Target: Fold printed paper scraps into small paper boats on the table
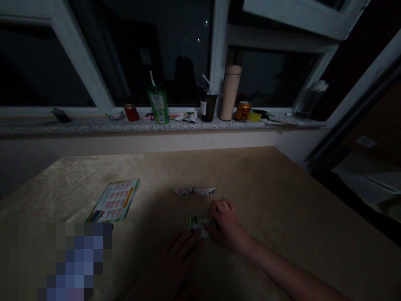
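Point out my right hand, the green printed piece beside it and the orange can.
Right hand (226, 223): head view, back of hand.
Green printed piece (196, 221): head view, its printed face.
Orange can (243, 113): head view, front side.

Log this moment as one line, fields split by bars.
right hand: on green printed piece | left hand: close by, contact unclear | beyond: patterned pieces | left side: printed sheet

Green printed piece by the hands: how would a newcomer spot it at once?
On the tan table, find the right hand. The small printed piece lies by it, nearer the camera than the pale patterned strip. Its green left end sets it apart from that strip.
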A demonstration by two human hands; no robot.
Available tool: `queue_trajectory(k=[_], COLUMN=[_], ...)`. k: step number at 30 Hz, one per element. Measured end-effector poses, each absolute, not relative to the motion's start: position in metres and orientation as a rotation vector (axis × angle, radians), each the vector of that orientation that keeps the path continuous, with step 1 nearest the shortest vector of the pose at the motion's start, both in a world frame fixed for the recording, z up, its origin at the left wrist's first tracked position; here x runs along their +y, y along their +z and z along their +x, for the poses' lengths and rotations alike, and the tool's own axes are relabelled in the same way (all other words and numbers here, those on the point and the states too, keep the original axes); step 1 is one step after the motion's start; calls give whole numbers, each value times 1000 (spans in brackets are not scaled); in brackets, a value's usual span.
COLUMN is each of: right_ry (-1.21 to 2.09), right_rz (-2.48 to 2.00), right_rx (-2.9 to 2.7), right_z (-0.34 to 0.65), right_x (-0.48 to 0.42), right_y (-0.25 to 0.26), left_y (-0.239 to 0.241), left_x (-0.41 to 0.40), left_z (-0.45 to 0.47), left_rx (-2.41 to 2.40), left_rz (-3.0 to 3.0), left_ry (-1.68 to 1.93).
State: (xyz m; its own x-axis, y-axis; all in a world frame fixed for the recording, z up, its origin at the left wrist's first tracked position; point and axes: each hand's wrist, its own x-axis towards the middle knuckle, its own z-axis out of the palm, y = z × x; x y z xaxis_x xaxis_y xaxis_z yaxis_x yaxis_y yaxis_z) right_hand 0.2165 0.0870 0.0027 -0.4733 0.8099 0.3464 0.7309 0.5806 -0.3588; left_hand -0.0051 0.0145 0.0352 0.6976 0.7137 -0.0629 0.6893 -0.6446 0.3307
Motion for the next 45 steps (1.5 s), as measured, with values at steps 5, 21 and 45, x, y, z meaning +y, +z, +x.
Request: queue_trajectory(k=[5,21,45], right_ry=[227,187,233], right_rz=[-1219,-1240,-991], right_rx=[-2335,-2350,-2600], right_z=[217,215,240], right_x=[88,86,43], right_y=[3,4,26], left_y=[33,23,21], left_x=[16,23,23], left_z=[-5,-3,2], left_rx=[1099,957,979], left_rz=[2570,2589,2564], left_ry=[89,-39,-88])
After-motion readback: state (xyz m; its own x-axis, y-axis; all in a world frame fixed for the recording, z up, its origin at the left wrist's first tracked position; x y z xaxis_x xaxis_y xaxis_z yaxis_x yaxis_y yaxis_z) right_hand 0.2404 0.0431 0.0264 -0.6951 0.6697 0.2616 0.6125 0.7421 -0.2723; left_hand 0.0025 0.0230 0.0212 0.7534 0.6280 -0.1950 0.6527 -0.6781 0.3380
